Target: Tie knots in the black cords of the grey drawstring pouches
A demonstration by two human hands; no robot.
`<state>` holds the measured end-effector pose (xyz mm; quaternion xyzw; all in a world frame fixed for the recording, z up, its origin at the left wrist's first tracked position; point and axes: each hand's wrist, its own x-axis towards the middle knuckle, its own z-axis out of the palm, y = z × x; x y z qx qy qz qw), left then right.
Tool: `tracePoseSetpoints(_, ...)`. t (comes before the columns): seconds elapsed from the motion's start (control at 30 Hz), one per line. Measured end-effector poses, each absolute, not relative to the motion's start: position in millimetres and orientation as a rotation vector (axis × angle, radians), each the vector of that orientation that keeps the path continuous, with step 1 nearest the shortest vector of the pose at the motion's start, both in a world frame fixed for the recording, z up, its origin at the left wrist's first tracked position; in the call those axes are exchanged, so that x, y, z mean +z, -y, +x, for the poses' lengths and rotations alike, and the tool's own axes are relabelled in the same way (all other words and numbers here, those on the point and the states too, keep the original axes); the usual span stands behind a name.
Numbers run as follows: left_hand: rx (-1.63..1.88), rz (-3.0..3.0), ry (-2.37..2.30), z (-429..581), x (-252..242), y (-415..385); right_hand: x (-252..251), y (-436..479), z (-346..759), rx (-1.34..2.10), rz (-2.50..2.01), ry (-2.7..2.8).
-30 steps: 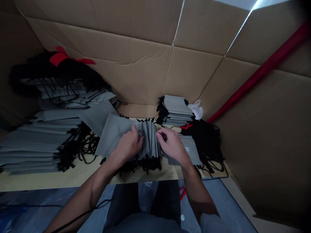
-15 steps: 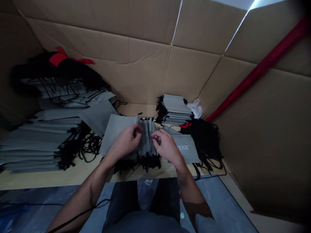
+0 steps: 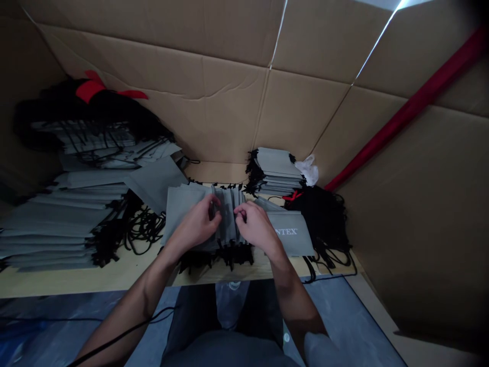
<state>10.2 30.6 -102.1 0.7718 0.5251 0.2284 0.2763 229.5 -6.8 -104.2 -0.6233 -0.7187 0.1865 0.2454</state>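
Note:
Several grey fabric pouches (image 3: pixel 228 214) with black cord ends stand pressed side by side at the middle of the table. My left hand (image 3: pixel 201 220) curls at their left, thumb and index finger bent toward each other at a pouch edge, over a flatter grey pouch (image 3: pixel 179 199). At the right side of the row is my right hand (image 3: pixel 254 223), its fingertips pinched at an upright pouch edge. What lies between the fingertips of each hand is too small to make out. A grey pouch with white lettering (image 3: pixel 292 234) lies right of my right hand.
Grey pouches with black cords (image 3: pixel 53 219) are piled on the left. A smaller stack (image 3: pixel 278 165) stands at the back, beside crumpled clear plastic (image 3: pixel 307 169). Black cords (image 3: pixel 321 219) lie at right. Cardboard walls (image 3: pixel 214 112) rise behind, with a red strip (image 3: pixel 405 114) crossing them.
My right hand has moved slightly left, its fingers closer together. The top pouch under my left hand has shifted, showing more edges at the back.

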Motion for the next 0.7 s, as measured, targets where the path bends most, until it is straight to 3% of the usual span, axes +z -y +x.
tracePoseSetpoints(0.4, 0.661, 2.039, -1.378, 6, -117, -36, -85, 6, 210, 0.553, -1.949, 1.849)
tracePoseSetpoints(0.7, 0.783, 1.969, -1.388, 5, -112, -30, -82, 20, 195, 0.471, -1.64, 2.01)
